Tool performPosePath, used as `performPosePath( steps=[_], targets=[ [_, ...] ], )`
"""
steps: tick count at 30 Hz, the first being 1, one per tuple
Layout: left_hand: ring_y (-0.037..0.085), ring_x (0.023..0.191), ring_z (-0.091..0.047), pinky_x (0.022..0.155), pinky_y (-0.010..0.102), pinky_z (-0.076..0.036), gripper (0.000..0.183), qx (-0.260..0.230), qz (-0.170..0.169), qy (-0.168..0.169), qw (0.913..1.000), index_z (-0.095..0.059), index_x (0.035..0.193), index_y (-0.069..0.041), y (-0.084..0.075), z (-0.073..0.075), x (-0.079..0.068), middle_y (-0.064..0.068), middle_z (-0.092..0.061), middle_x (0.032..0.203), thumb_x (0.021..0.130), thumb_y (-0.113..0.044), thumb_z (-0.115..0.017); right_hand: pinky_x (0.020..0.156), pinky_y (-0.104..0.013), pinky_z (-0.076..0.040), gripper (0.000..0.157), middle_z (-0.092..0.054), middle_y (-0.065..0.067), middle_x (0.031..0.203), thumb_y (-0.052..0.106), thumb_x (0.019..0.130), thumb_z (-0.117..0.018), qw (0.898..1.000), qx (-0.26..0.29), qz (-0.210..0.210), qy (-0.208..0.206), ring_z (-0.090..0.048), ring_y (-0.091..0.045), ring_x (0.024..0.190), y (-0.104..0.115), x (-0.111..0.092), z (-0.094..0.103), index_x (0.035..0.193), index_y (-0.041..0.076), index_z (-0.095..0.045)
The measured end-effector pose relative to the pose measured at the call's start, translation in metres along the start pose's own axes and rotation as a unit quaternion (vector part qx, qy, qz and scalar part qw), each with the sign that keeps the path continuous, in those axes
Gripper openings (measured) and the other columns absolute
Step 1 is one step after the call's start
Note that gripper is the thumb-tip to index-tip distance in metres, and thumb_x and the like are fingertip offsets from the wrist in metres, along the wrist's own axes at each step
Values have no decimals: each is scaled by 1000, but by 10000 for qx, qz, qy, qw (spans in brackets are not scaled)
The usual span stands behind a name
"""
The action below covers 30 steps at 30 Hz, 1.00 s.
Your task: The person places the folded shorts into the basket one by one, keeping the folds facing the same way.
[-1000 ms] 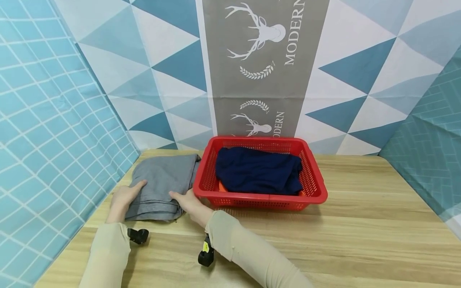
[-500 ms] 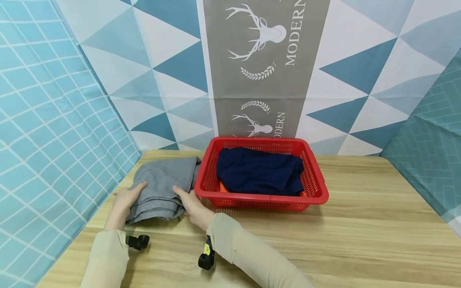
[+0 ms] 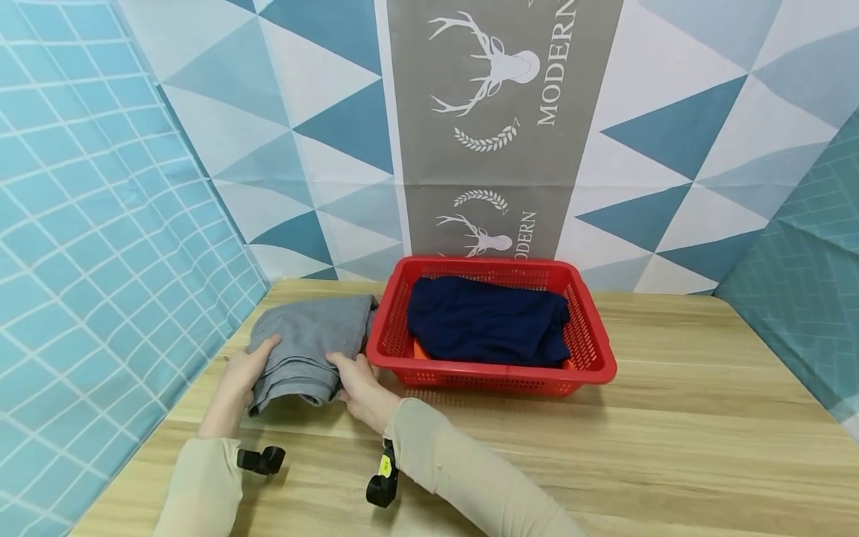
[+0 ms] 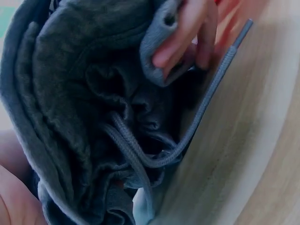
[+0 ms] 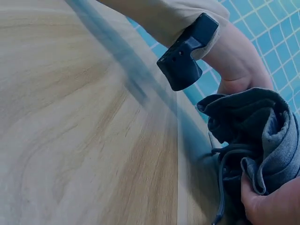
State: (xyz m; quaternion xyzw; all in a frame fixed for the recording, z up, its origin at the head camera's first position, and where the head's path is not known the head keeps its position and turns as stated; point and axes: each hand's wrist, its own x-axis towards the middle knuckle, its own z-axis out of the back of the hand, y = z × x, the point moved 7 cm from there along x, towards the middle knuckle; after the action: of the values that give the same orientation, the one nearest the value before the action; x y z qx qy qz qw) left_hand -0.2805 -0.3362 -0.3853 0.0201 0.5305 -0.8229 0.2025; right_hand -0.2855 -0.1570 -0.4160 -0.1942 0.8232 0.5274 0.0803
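Observation:
A folded grey garment with a drawstring (image 3: 309, 328) lies at the left of the table, against the red basket. Its near edge is lifted off the wood and bulges up in layers. My left hand (image 3: 244, 369) grips its left side, thumb on top and fingers underneath, out of sight. At the near right corner my right hand (image 3: 362, 384) pinches the layers the same way. From below, the left wrist view shows the drawstring (image 4: 206, 98) hanging out of the bunched cloth. The right wrist view has the rolled grey layers (image 5: 276, 145) between both hands.
Right beside the garment stands a red perforated basket (image 3: 493, 371) holding folded navy cloth (image 3: 486, 321), with something orange (image 3: 419, 350) under it. A blue tiled sheet (image 3: 101, 246) rises close by my left arm. A patterned backdrop (image 3: 470, 149) closes the table's far side.
The near edge of the grey garment has risen off the table and its layers have bunched up between my hands. Both hands have moved slightly, keeping their grip; the basket stays put.

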Motion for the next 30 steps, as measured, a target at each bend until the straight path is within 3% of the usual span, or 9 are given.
performPosePath(
  steps=[4,7,11,16,19,25,30],
  targets=[
    [42,130,-22,102,48,-29,91,55,-257,-57,9996,-1,142,8,-7,-2,-6,34,-8,144,88,-56,-37,95,-50,-38,80,-30,-21,134,17,79,-60,9990,394,-225,1,-42,-33,117,-1,0,-1,144,3,-15],
    [38,124,-30,97,43,-34,86,22,-434,-122,9990,-9,143,6,-12,-4,-9,32,-17,143,89,-55,-38,85,-48,-45,77,-41,-17,121,20,78,-64,9980,569,-240,-113,-54,-29,100,1,-1,-1,141,6,-22],
    [34,117,-36,84,32,-41,83,70,-545,-223,9982,-16,141,7,-18,-2,-12,31,-24,140,89,-54,-38,79,-48,-48,73,-51,-14,105,27,78,-67,9979,622,-142,-101,-59,-25,87,4,-5,-3,134,7,-25],
    [30,108,-42,69,20,-41,81,149,-597,-392,9973,-22,138,8,-22,1,-16,28,-31,134,89,-54,-40,84,-51,-44,86,-47,-17,112,27,79,-67,9972,727,-192,-57,-56,-28,94,5,-8,-5,143,10,-12],
    [30,108,-41,69,21,-42,82,151,-577,-391,9975,-20,139,8,-23,2,-17,28,-30,135,88,-54,-40,84,-48,-44,90,-44,-17,118,23,79,-67,9965,805,-222,-78,-55,-26,96,4,-8,-6,145,10,-7],
    [34,117,-36,84,35,-40,81,87,-694,-437,9966,-18,143,3,-32,5,-24,29,-25,141,89,-53,-40,91,-38,-43,92,-37,-19,130,11,79,-66,9901,1390,-188,10,-50,-23,104,7,-7,-11,146,8,-3],
    [31,104,-43,74,30,-42,76,269,-807,-815,9930,-29,135,4,-37,14,-29,26,-37,129,88,-54,-42,97,-37,-39,97,-26,-22,138,6,79,-65,9876,1547,-167,194,-44,-24,114,12,-10,-17,145,5,6]
  ],
)
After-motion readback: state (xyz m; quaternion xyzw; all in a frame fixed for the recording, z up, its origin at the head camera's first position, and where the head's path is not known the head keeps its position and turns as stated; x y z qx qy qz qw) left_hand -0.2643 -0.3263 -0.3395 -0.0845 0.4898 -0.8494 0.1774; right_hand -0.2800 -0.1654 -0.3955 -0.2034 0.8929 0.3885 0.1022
